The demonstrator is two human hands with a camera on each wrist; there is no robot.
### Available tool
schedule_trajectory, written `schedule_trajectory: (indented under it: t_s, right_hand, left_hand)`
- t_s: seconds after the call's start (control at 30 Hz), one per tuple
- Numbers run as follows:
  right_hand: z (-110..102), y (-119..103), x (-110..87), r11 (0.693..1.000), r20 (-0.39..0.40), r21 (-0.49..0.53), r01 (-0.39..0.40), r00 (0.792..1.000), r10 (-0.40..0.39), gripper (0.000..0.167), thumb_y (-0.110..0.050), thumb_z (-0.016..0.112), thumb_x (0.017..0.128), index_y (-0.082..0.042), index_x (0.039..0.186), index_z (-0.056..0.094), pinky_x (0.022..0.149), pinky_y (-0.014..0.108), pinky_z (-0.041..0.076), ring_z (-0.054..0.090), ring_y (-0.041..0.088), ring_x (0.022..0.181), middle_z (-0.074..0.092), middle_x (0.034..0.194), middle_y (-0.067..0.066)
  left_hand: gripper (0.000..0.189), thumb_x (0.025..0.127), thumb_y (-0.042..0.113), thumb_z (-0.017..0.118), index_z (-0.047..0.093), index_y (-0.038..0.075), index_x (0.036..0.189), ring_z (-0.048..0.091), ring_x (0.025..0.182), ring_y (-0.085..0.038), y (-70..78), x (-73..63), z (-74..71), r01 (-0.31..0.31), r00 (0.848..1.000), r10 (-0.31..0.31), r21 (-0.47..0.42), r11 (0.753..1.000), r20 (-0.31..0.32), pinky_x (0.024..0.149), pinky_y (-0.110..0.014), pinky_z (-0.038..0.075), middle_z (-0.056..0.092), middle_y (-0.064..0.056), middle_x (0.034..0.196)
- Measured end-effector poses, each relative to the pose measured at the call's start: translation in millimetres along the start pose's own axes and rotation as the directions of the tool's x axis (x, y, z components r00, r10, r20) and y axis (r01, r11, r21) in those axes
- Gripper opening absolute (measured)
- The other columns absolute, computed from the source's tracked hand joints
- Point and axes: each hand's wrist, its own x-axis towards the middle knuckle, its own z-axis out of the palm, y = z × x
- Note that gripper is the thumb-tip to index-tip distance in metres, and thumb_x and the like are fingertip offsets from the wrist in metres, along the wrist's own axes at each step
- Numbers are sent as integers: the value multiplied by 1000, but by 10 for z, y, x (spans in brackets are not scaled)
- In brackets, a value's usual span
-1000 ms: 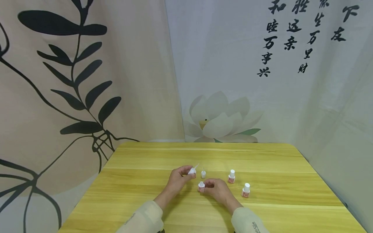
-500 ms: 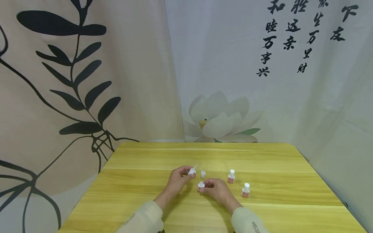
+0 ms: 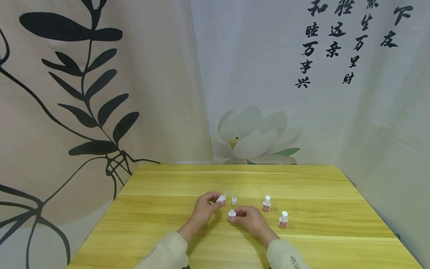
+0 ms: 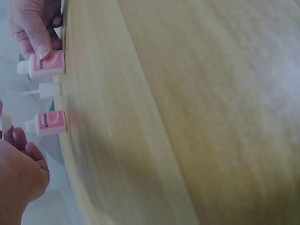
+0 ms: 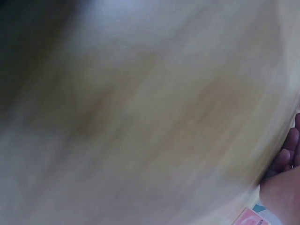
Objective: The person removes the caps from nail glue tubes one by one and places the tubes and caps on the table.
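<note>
Head, left hand (image 3: 202,208): you pinch a white cap (image 3: 221,198), applicator (image 3: 226,194) toward two o'clock.
Right hand (image 3: 252,221): you pinch an uncapped bottle (image 3: 231,216), loose cap (image 3: 234,202) at its twelve o'clock.
Progress: two look opened; two capped bottles (image 3: 267,204) remain at your one and two o'clock.
Left wrist, second uncapped bottle (image 4: 51,123): white, pink-labelled, upright.
Right wrist: grip hidden.

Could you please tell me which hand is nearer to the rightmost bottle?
The right hand: it holds another bottle, to the left of the rightmost bottle; the left hand is farther left, pinching a white cap.
</note>
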Motion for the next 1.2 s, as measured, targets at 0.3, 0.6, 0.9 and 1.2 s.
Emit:
schedule_trajectory:
  t_s: [0.3, 0.6, 0.9, 1.2]
  right_hand:
    - [0, -6, 1, 1000, -1, -8, -5, 1000, 5, 20, -32, 79, 85, -17, 97, 74, 86, 42, 50, 63, 13, 91, 71, 95, -5]
    - [2, -2, 6, 1000, -3, -8, -5, 1000, 5, 21, -33, 79, 85, -17, 97, 74, 87, 42, 50, 63, 13, 91, 71, 95, -5]
    - [-8, -10, -3, 1000, -2, -11, -12, 1000, 12, 21, -33, 79, 85, -17, 97, 74, 86, 43, 50, 63, 13, 91, 71, 94, -6]
    - [-23, -4, -5, 1000, 4, 2, -4, 1000, 4, 19, -31, 79, 85, -17, 97, 75, 87, 43, 50, 63, 13, 91, 71, 94, -5]
  left_hand:
    - [25, 89, 19, 75, 71, 4, 109, 59, 92, -19, 16, -3, 3, 9, 1000, -9, -6, 1000, 0, 71, -27, 51, 68, -4, 97]
    - [26, 91, 14, 73, 70, 0, 112, 58, 92, -23, 6, 5, 2, 13, 1000, -13, -3, 1000, 1, 68, -27, 50, 67, -8, 98]
    - [22, 89, 20, 75, 71, 7, 106, 59, 92, -18, 20, -3, 10, 19, 1000, -19, -1, 1000, 4, 74, -29, 51, 68, -2, 97]
    - [28, 91, 14, 73, 69, 1, 116, 59, 94, -20, 52, -5, 31, 24, 1000, -24, -7, 1000, -2, 72, -26, 51, 68, -6, 100]
